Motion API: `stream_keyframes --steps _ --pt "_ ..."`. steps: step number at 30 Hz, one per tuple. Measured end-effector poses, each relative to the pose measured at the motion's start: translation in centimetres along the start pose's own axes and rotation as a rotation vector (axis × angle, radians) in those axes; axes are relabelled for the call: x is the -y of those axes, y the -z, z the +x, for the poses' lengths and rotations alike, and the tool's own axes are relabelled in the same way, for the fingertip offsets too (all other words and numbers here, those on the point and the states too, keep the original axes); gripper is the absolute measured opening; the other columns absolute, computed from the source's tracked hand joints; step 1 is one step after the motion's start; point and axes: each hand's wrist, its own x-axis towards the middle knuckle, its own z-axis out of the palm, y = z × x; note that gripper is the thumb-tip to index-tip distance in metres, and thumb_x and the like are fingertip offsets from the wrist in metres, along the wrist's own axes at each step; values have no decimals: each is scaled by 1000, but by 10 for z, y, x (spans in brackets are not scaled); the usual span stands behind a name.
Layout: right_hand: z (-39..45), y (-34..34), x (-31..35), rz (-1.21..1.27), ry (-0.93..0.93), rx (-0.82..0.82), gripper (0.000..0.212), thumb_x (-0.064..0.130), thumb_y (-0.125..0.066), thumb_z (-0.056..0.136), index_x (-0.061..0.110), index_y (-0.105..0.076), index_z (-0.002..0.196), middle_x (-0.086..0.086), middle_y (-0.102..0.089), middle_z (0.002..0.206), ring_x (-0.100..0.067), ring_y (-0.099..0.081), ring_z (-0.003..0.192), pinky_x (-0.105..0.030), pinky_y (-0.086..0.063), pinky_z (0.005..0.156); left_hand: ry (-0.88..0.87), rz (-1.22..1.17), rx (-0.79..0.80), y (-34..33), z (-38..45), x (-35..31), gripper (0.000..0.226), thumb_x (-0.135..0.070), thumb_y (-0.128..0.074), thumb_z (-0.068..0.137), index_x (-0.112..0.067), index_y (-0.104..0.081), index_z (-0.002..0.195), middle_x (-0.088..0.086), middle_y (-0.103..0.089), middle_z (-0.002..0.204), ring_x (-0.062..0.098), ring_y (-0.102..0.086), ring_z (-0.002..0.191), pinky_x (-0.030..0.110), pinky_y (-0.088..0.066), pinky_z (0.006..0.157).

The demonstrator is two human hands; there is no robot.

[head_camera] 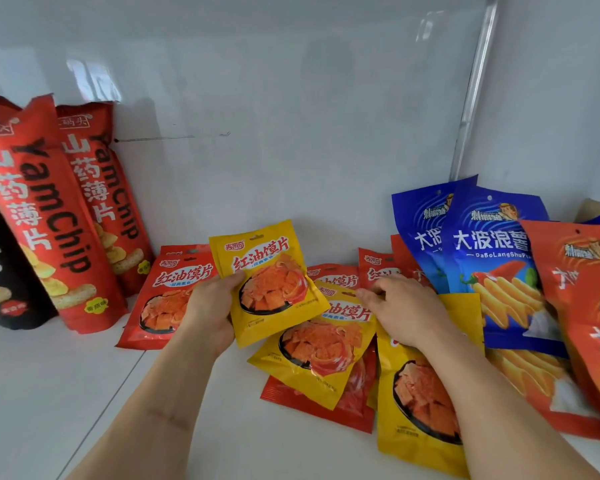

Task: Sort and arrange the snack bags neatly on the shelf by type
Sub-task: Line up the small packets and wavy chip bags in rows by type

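A small yellow bag [264, 282] is held upright at frame centre, pinched along its left edge by the left hand [212, 306]. The right hand [404, 306] rests with loosely bent fingers on a second yellow bag [323, 344] in the mixed pile just right of centre; whether it is actually gripped cannot be told. The yellow type is judged to be under collection; next, a grasp of that second bag is called for, clear of the red bags [160, 296].

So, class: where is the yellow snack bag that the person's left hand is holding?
In the head view, the held yellow bag sits centre frame in the left hand, above another yellow bag and right of a red bag.
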Motion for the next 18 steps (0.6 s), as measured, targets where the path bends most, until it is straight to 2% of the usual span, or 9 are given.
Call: stream_keyframes --steps 3,5,8,12,15,18 --pt "-1 0 1 174 46 -40 24 48 -51 96 26 -62 97 10 -60 99 -13 -56 96 -39 -46 88 4 -2 -17 0 0 0 15 -12 -58 99 -13 -71 107 11 -79 97 32 -76 85 47 -61 71" --pt "-1 0 2 266 92 -97 16 41 -55 96 27 -62 94 12 -60 102 -13 -54 101 -39 -46 91 -2 -21 -25 1 2 0 16 -14 -58 100 -15 -71 109 10 -79 97 32 -76 86 48 -61 72" --pt "0 2 7 355 146 -202 15 37 -56 97 25 -65 99 11 -61 107 -11 -53 105 -32 -44 89 -21 -64 -21 0 4 0 21 -20 -53 103 -20 -68 118 9 -77 106 32 -74 96 51 -60 78" --pt "5 10 15 522 126 -310 16 35 -57 97 23 -67 102 15 -63 92 -6 -58 88 -27 -47 75 -58 -74 -33 -1 3 -1 25 -22 -49 105 -21 -66 123 8 -77 109 30 -74 97 46 -61 75" --pt "13 13 18 577 88 -348 14 37 -55 97 25 -64 99 16 -63 88 -1 -57 79 -19 -43 65 -83 -56 -72 2 4 -2 25 -22 -50 105 -21 -65 124 7 -76 109 28 -75 94 42 -61 69" --pt "23 20 19 638 16 -369 17 36 -53 99 22 -62 104 11 -61 94 -9 -56 86 -24 -40 67 -104 -48 -84 3 5 -1 21 -20 -49 105 -21 -67 116 7 -76 107 27 -74 92 41 -61 70"
